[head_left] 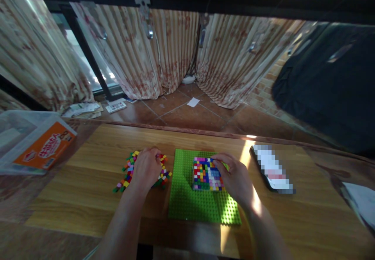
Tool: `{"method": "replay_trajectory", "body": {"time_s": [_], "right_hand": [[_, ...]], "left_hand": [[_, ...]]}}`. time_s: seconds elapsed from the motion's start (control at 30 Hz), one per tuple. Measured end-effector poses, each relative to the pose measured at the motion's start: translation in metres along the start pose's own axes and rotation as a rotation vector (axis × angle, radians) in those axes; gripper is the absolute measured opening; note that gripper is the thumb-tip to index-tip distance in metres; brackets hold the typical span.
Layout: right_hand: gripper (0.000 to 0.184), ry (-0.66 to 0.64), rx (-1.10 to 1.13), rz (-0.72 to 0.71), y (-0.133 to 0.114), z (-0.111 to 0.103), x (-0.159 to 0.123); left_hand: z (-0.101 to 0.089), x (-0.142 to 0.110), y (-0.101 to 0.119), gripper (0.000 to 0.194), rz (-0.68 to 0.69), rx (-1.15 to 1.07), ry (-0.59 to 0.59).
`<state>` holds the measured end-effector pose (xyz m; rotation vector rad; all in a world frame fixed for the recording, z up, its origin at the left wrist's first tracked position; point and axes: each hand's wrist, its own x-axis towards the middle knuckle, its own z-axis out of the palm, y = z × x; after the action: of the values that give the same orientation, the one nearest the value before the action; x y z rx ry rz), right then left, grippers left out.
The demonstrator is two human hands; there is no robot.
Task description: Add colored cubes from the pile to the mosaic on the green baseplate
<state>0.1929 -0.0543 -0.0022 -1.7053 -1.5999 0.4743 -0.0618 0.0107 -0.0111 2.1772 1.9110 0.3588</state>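
Observation:
A green studded baseplate (187, 207) lies on the wooden table, with a square block of small multicoloured toy bricks (205, 174) built on it. My right hand (236, 178) rests over the block's right side, thumb and forefinger pinched at its upper right corner. Whatever is between those fingertips is too small to make out. Left of the baseplate, my left hand (146, 168) is over a heap of loose toy bricks (129, 170). Its fingers curl down among the bricks, and their tips are hidden.
A phone (272, 168) with a blurred screen lies to the right on the wooden table (84, 197). At the left stands a clear plastic box (26, 135) with an orange label. Striped curtains (172, 49) hang beyond the table, and papers (83, 109) lie on the floor.

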Motion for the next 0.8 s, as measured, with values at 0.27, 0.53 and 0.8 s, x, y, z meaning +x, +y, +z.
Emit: {"method": "replay_trajectory", "body": {"time_s": [0.27,0.53,0.8], "right_hand": [[0.024,-0.035,0.037,0.034,0.002,-0.002,0.002],[0.03,-0.107,0.23,0.171,0.016,-0.002,-0.004],[0.031,-0.064,0.164,0.115,0.016,-0.003,-0.007]], "left_hand": [[-0.005,-0.002,0.009,0.024,-0.025,-0.008,-0.017],[-0.006,-0.003,0.009,0.023,-0.058,-0.061,-0.01],[-0.003,-0.004,0.007,0.023,-0.007,-0.058,0.002]]}}
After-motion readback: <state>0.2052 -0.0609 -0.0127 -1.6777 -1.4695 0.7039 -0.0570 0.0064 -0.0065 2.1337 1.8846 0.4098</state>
